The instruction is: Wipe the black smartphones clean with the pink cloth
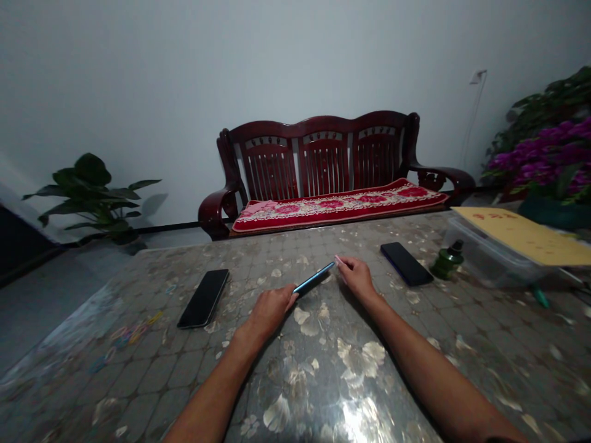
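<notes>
Smartphone (314, 279), blue-edged, mid-frame over the counter (161, 369); your left hand (273, 306) grips its lower-left end. Your right hand (357, 277) pinches a small pink item (338, 261) just beside its upper-right end. Black smartphone (204, 299) left of center, dark smartphone (406, 264) right.

A: What sort of place is shown here?

B: A home, and a living room is suggested.

A: By what?

B: By a carved, dark red wooden settee (323, 161), set along a pale wall (295, 61). Its seat is covered with a red floral mat (332, 210).

A: What else is seen?

B: The left side is filled by a leafy potted plant (92, 200), and the right is brightened by purple flowers (549, 154). A white socket (476, 76), from which a cord is hung, is fixed to the wall.

A: And the table (159, 369)?

B: A homely note is given there too: its glossy top is patterned with pale flowers over a grid.
</notes>
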`<state>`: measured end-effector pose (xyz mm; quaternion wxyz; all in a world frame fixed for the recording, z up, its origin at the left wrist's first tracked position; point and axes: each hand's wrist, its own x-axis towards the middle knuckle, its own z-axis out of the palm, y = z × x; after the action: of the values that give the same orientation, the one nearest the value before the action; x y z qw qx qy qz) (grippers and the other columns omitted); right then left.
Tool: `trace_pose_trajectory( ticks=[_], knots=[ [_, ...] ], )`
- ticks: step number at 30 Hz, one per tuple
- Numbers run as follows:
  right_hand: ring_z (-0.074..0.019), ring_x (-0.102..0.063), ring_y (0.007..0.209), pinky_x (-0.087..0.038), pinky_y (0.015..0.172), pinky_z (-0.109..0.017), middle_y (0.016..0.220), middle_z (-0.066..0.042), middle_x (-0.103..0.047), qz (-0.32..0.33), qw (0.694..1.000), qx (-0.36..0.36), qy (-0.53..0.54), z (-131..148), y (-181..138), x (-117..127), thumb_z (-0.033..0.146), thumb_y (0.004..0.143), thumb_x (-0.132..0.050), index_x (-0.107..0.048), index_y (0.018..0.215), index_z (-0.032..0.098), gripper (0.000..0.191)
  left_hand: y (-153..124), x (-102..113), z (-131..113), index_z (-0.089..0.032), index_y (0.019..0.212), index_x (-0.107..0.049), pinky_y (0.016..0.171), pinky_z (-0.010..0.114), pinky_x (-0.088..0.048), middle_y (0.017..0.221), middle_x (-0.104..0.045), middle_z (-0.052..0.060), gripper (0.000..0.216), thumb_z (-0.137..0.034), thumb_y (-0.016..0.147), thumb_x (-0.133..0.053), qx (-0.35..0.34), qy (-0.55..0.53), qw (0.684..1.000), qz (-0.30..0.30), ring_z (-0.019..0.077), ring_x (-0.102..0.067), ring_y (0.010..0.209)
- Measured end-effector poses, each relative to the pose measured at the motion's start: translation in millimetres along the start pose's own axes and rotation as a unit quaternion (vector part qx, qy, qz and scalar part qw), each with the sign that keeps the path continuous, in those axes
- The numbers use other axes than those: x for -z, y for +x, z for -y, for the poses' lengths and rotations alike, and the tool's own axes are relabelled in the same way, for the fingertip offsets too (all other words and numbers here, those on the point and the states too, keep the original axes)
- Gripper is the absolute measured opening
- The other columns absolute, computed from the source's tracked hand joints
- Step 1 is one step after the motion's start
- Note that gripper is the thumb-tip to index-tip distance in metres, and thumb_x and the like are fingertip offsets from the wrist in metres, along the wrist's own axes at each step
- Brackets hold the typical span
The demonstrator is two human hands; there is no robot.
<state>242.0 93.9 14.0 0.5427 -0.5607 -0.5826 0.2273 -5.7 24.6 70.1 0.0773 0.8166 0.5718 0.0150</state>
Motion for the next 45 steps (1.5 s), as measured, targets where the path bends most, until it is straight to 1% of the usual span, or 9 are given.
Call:
trace_pose_trajectory(
  ticks=[6, 12, 16, 20, 24, 30, 32, 38, 45],
  knots=[
    [-0.0113, -0.043, 0.044, -0.031, 0.043, -0.023, 0.05, 0.002, -0.054, 0.07, 0.977, -0.134, 0.15, -1, -4, -11, 0.077, 0.062, -0.068, -0.075, 0.076, 0.013, 0.066, -4, 6, -10, -0.019, 0.116, -0.063, 0.076, 0.029, -0.051, 0.104, -0.076, 0.011, 0.024, -0.027, 0.104, -0.044, 0.01, 0.017, 1.0, 0.019, 0.0262, -0.073, 0.095],
    [-0.0123, -0.046, 0.048, -0.034, 0.045, -0.024, 0.055, 0.0, -0.058, 0.056, 0.974, -0.134, 0.177, 5, -12, -5, 0.071, 0.063, -0.072, -0.075, 0.077, 0.012, 0.06, -4, 2, -20, -0.019, 0.117, -0.063, 0.076, 0.031, -0.051, 0.099, -0.076, 0.012, 0.025, -0.024, 0.102, -0.043, 0.03, 0.035, 0.999, 0.007, 0.0265, -0.074, 0.09],
    [-0.0191, -0.059, 0.064, -0.046, 0.058, -0.028, 0.067, -0.005, -0.066, 0.01, 0.991, -0.03, 0.128, 17, -18, -4, 0.058, 0.078, -0.066, -0.078, 0.083, 0.015, 0.045, -3, -3, -25, -0.021, 0.119, -0.065, 0.08, 0.033, -0.052, 0.104, -0.076, 0.012, 0.027, -0.023, 0.098, -0.049, 0.04, -0.005, 0.999, 0.0, 0.0286, -0.073, 0.095],
    [-0.02, -0.063, 0.079, -0.051, 0.075, -0.031, 0.085, -0.007, -0.069, -0.008, 0.99, 0.118, 0.079, 39, -28, -1, 0.033, 0.088, -0.06, -0.078, 0.092, 0.019, 0.023, 4, -18, -17, -0.021, 0.128, -0.063, 0.095, 0.037, -0.05, 0.12, -0.073, 0.01, 0.037, -0.019, 0.094, -0.048, 0.0, -0.15, 0.987, -0.053, 0.0273, -0.069, 0.11],
    [-0.0188, -0.063, 0.086, -0.052, 0.079, -0.03, 0.089, -0.006, -0.067, 0.014, 0.968, 0.246, 0.046, 64, -41, 4, 0.016, 0.092, -0.051, -0.074, 0.103, 0.022, 0.026, 15, -36, -6, -0.017, 0.136, -0.058, 0.111, 0.043, -0.041, 0.137, -0.063, 0.011, 0.053, -0.017, 0.083, -0.056, -0.031, -0.281, 0.953, -0.11, 0.0274, -0.058, 0.127],
    [-0.018, -0.061, 0.085, -0.052, 0.074, -0.029, 0.091, -0.006, -0.063, 0.072, 0.913, 0.401, 0.024, 89, -54, 6, 0.007, 0.09, -0.05, -0.068, 0.118, 0.022, 0.037, 17, -37, -13, -0.017, 0.129, -0.06, 0.105, 0.043, -0.047, 0.122, -0.068, 0.01, 0.056, -0.018, 0.073, -0.063, -0.075, -0.358, 0.907, -0.211, 0.0268, -0.063, 0.114],
    [-0.0179, -0.061, 0.084, -0.053, 0.074, -0.03, 0.091, -0.006, -0.064, 0.068, 0.906, 0.416, 0.033, 91, -51, 7, 0.007, 0.09, -0.051, -0.067, 0.121, 0.023, 0.039, 15, -33, -18, -0.017, 0.128, -0.059, 0.102, 0.042, -0.048, 0.122, -0.068, 0.011, 0.053, -0.021, 0.076, -0.061, -0.087, -0.363, 0.896, -0.241, 0.026, -0.064, 0.112],
    [-0.0162, -0.062, 0.082, -0.053, 0.073, -0.028, 0.09, -0.004, -0.064, 0.011, 0.937, 0.342, 0.065, 94, -40, 13, 0.008, 0.092, -0.052, -0.071, 0.116, 0.027, 0.036, 10, -31, -28, -0.016, 0.131, -0.055, 0.095, 0.039, -0.052, 0.111, -0.07, 0.01, 0.049, -0.027, 0.083, -0.056, -0.127, -0.396, 0.869, -0.268, 0.0225, -0.069, 0.098],
    [-0.0181, -0.06, 0.082, -0.052, 0.07, -0.03, 0.091, -0.005, -0.063, 0.085, 0.879, 0.468, 0.028, 104, -56, 13, 0.009, 0.088, -0.053, -0.063, 0.127, 0.026, 0.044, 13, -44, -24, -0.016, 0.12, -0.06, 0.094, 0.042, -0.053, 0.112, -0.071, 0.011, 0.044, -0.036, 0.081, -0.058, -0.107, -0.378, 0.873, -0.288, 0.0286, -0.066, 0.101]
  ],
)
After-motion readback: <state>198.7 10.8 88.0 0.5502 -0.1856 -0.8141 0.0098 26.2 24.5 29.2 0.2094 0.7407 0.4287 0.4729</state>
